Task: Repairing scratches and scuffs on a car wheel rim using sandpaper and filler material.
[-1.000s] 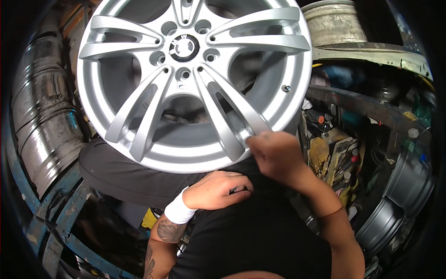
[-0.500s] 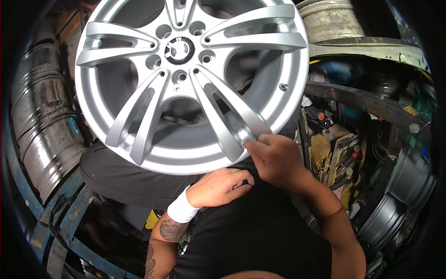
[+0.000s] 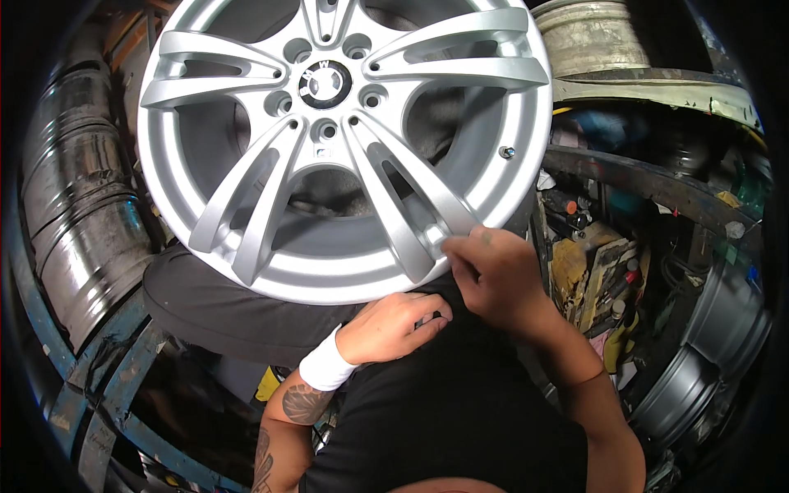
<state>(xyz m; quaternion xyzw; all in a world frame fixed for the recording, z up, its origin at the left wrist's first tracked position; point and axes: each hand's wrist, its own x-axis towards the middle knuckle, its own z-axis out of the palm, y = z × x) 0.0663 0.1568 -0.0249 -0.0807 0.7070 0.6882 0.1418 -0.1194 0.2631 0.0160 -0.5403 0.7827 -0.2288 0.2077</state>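
A silver alloy wheel (image 3: 283, 279) with paired spokes lies face up across my dark-trousered legs. At its middle sits a round black, white and silver centre cap (image 3: 325, 85). A valve stem (image 3: 508, 152) pokes out at the right of the rim. My right hand (image 3: 501, 275) is closed in a pinch at the outer end of the lower right spoke; whatever its fingertips hold is hidden. Below the wheel's near edge, my left hand (image 3: 390, 329), with a white wristband (image 3: 327, 366), is curled closed. Something small and dark shows between its fingers, too little to name.
Stacked bare metal wheels (image 3: 78, 197) stand on the left beside a blue metal frame (image 3: 86, 374). Grey rims (image 3: 682, 390) lie at the lower right. A rack beam (image 3: 633, 177) crosses the right side, above bottles and cluttered tools. Another dull rim (image 3: 592, 37) rests at the upper right.
The wheel has shifted slightly up and right in view. My right hand has moved a little right, its fingers still pinched by the spoke end. My left hand stays curled.
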